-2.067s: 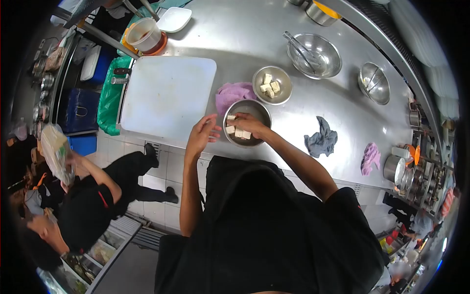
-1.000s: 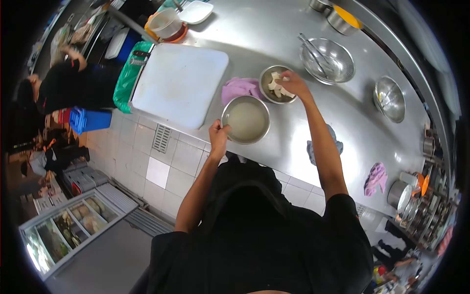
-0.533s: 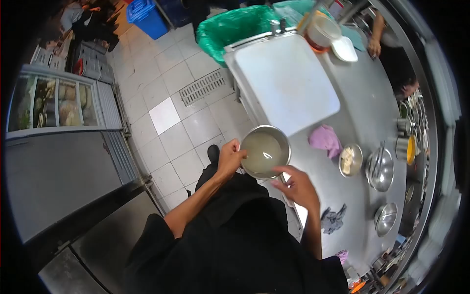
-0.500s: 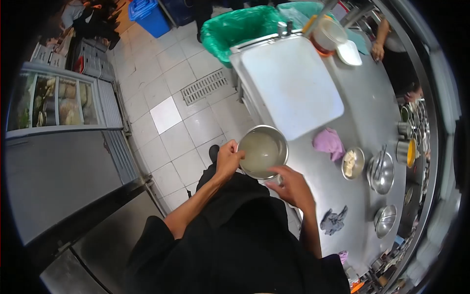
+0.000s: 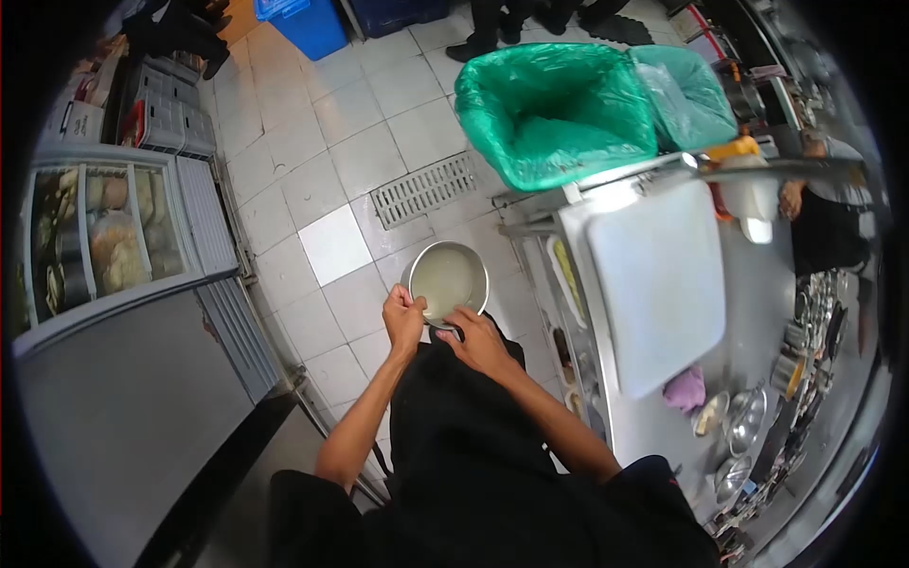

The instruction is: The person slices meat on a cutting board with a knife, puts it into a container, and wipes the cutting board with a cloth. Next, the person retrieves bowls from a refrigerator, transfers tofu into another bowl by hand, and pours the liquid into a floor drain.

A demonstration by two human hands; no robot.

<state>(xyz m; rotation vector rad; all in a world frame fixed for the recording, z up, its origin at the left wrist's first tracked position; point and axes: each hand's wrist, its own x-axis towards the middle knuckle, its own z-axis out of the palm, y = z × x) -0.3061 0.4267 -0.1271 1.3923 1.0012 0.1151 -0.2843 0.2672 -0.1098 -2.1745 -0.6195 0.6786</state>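
A round metal pot (image 5: 447, 280) of cloudy liquid is held over the tiled floor, in front of my body. My left hand (image 5: 404, 317) grips its left rim, with the fingers closed. At the pot's near right rim is my right hand (image 5: 476, 342), its fingers curled against the edge. On the steel table to the right, a small metal bowl (image 5: 710, 414) holds pale cubes beside a purple cloth (image 5: 685, 389). A white cutting board (image 5: 656, 289) lies at the table's near end.
Green-lined bins (image 5: 559, 118) stand beyond the table end. A glass-topped fridge (image 5: 112, 232) is at the left, a blue bin (image 5: 308, 26) at the top. More metal bowls (image 5: 747, 421) sit on the table. A co-worker's hand (image 5: 792, 200) shows at the far right; other people's legs are at the top.
The view has turned from the table toward the floor and bins. The pot has come off the table in my hands, and my right hand has left the bowl of cubes and closed on the pot's rim.
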